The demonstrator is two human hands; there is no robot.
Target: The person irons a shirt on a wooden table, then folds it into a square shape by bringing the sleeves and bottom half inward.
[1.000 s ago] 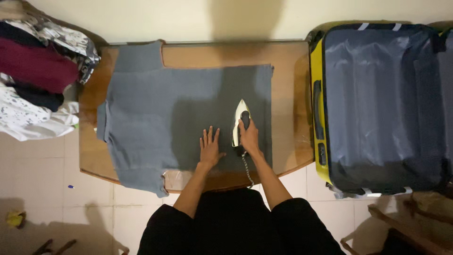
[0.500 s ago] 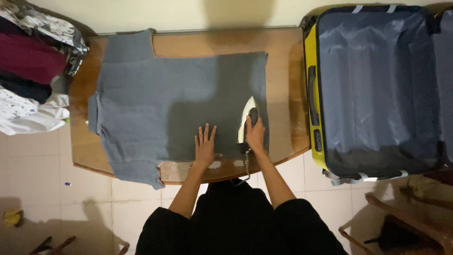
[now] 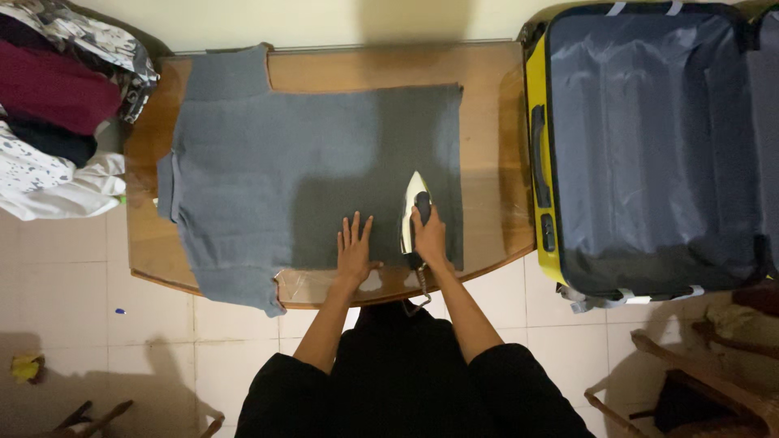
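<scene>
Since a second ago, little has moved. Right hand (image 3: 430,235) grips the iron (image 3: 415,212) by its handle; it looks heavy and hot. Left hand (image 3: 355,250) lies flat, fingers wide, on the soft grey shirt (image 3: 268,178) on the table (image 3: 487,146).

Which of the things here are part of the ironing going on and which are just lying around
In use: iron gripped by the right hand; grey shirt pressed flat by the left hand; wooden table under it.

Lying about: clothes pile, open suitcase, wooden chair, yellow scrap on the floor.
</scene>
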